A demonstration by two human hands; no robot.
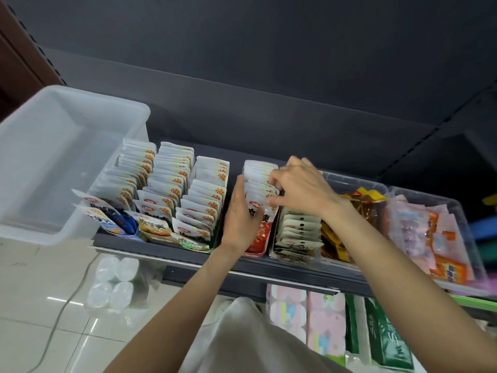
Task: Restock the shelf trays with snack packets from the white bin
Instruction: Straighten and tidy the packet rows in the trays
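Forearms enter from the 6 o'clock edge, both reaching up to one tray on the dark shelf (pixel 188 255). Nearest, the left hand (pixel 238 219) stands flat, fingers straight and together, pressed against the left face of a row of red-and-white snack packets (pixel 259 224) in the fourth tray. Just beyond, at about 1 o'clock from it, the right hand (pixel 301 188) comes over the top of the same row, fingers curled, tips pinching the upper edges of the packets.

The row runs front to back, its long axis toward 12 o'clock; each packet stands upright, face toward the aisle. The fingers of the right hand lie directly above the row's middle, so any seating move goes straight down, with the left palm acting as a side guide. Both hands are equally near; the right holds the packets.

Farther off at 10 o'clock, the white bin (pixel 80 109) rests on the shelf's left end; no packets are visible inside it, so restocking looks close to finished.
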